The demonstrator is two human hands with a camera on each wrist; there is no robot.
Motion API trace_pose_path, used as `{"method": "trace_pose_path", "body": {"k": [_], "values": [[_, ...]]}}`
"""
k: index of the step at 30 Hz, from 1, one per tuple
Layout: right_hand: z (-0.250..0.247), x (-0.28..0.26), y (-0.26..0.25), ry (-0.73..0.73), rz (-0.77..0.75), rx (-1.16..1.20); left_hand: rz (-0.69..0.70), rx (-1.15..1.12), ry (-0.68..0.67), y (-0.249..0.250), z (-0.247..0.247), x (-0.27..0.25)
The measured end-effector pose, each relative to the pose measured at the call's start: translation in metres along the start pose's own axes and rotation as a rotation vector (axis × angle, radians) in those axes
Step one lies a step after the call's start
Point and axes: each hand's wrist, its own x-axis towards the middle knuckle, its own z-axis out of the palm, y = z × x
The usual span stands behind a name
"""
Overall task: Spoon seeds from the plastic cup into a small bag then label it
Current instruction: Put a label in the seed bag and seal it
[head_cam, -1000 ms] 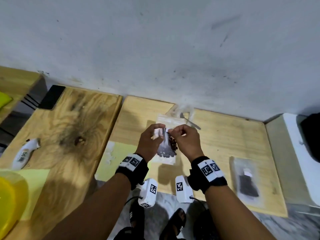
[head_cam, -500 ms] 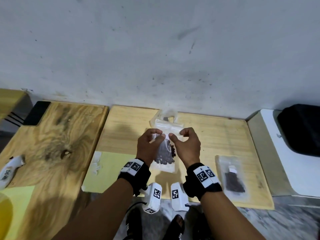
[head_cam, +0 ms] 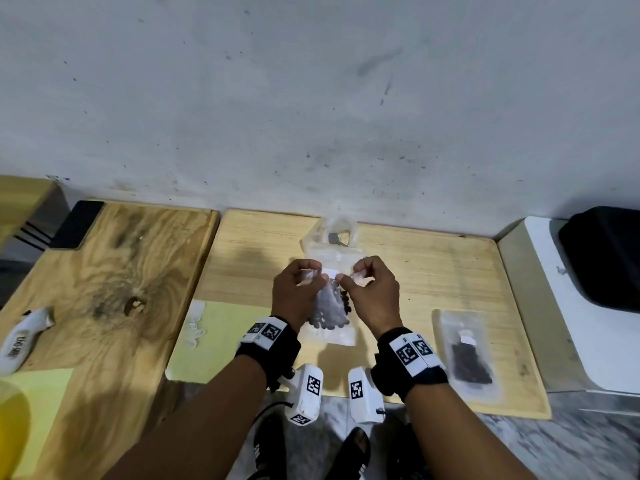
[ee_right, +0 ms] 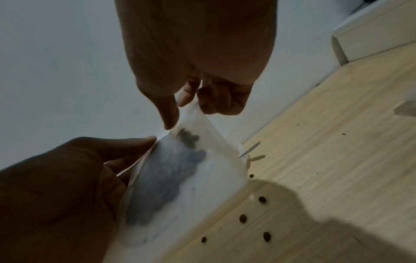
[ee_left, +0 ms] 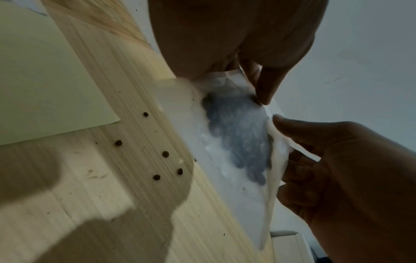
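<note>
Holding the small bag point(head_cam: 329, 317) up off the surface point(head_cam: 433, 271) by its top edge, my left hand point(head_cam: 296, 292) pinching the left corner and my right hand point(head_cam: 372, 294) pinching the right one. The dark seeds point(head_cam: 329, 311) are bunched in the lower middle of the bag, and a little white label point(head_cam: 330, 273) sits at the top between my fingers. A few loose seeds point(ee_left: 165, 154) lie scattered on the wood right under it. The plastic cup point(head_cam: 334, 233) with the spoon point(head_cam: 335, 238) in it is just beyond, by the wall. Another filled bag point(head_cam: 469, 355) lies flat to the right, a pale yellow sheet point(head_cam: 221, 337) to the left.
</note>
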Motion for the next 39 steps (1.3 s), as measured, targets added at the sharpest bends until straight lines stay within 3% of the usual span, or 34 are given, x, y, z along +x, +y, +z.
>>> {"method": "trace_pose_path", "body": {"k": [8, 13, 20, 26, 33, 39], "values": [[-0.028, -0.011, 0.025, -0.191, 0.189, 0.025, -0.123, -0.077, -0.112, 0.000, 0.015, 0.005], [-0.062, -0.011, 0.047, -0.021, 0.265, 0.034, -0.243, 0.022, -0.223, -0.018, 0.038, -0.006], [-0.127, -0.019, 0.087, -0.036, 0.414, -0.165, -0.551, 0.119, -0.456, -0.045, 0.099, -0.023], [-0.183, -0.030, 0.131, 0.061, 0.483, -0.351, -0.613, 0.140, -0.623, -0.062, 0.165, -0.053], [-0.217, -0.035, 0.165, 0.067, 0.544, -0.376, -0.605, 0.256, -0.570, -0.084, 0.216, -0.081], [-0.221, -0.038, 0.184, 0.004, 0.536, -0.417, -0.620, 0.335, -0.568, -0.094, 0.223, -0.086]]}}
